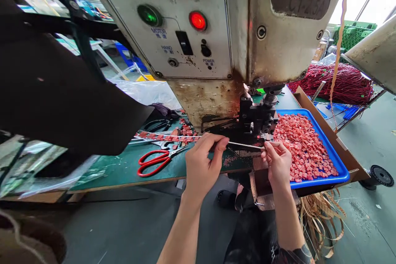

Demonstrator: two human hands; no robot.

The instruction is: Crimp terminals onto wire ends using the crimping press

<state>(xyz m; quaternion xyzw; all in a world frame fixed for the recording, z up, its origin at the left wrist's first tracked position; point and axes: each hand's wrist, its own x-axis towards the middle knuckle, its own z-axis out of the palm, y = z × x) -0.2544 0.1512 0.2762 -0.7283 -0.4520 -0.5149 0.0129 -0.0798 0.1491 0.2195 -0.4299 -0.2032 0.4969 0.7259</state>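
A thin white cable (pixel 244 145) runs taut between my two hands, just in front of the black crimping die (pixel 260 117) of a bench press. My left hand (pixel 202 163) pinches it between thumb and fingers. My right hand (pixel 277 163) grips the right end close to the die, and its fingertips hide that end. Left of my left hand, a strand with small red pieces (pixel 167 137) trails over the green bench. Beside my right hand stands a blue tray (pixel 338 161) full of small pinkish-red pieces (pixel 300 144).
Red-handled scissors (pixel 154 161) lie on the green bench (pixel 123 169) among other tools. The press body (pixel 198 62) fills the upper middle, its red lamp (pixel 198 21) lit. A dark panel (pixel 68 90) juts in from the left. Red wire bundles (pixel 337 84) lie at the back right.
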